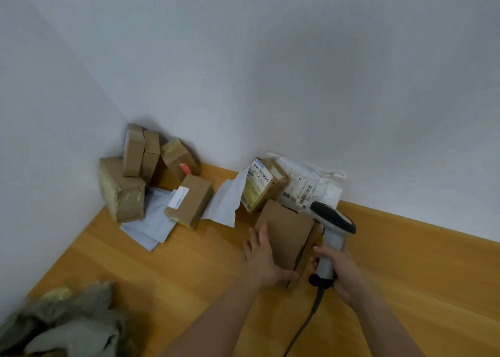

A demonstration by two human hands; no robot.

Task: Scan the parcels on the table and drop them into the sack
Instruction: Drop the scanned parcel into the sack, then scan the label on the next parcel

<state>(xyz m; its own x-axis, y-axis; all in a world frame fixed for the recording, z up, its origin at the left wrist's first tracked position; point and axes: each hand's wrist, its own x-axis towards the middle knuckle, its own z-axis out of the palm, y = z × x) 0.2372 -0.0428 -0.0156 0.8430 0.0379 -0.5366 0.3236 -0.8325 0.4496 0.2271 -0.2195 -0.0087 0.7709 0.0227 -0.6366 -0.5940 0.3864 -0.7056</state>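
My left hand (263,259) grips a plain brown cardboard box (289,234) by its near left corner, just over the wooden table (162,275). My right hand (338,272) holds a grey and black barcode scanner (334,226) by its handle, head up beside the box's right edge, with its cable trailing down. The grey-green sack (67,324) lies crumpled at the bottom left. More parcels stay against the wall: a labelled box (261,184) and a white mailer bag (308,186) behind the held box.
A heap of several brown boxes (135,167) fills the table's far left corner, with a small labelled box (190,201) and grey mailer bags (157,218) in front. A white mailer (230,199) lies in the middle. Pale walls bound the table at back and left.
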